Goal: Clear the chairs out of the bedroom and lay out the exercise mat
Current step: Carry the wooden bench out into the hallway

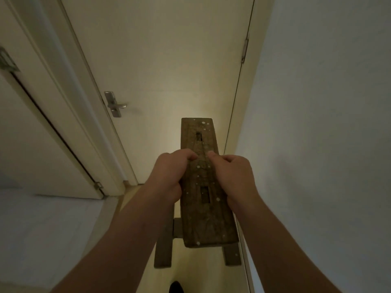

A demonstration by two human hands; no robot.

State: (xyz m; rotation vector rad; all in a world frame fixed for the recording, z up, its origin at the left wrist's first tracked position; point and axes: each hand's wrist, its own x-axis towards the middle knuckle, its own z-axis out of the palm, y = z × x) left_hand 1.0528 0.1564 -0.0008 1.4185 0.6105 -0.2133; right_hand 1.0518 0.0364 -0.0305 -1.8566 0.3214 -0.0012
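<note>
Stool (203, 187) clamped by left hand (169, 172), right hand (232, 174); far end near closed door (169, 70), could strike it.

A narrow corridor is closed off ahead by a shut door (169, 60), its lever handle (118, 105) set at the left edge. The passage is hemmed in by a plain wall (328, 123) on the right and a second door (38, 144) with its frame on the left. Most of the width between them is taken up by a wooden bench (206, 208), with a strip of bare floor (148, 208) left beside it.
</note>
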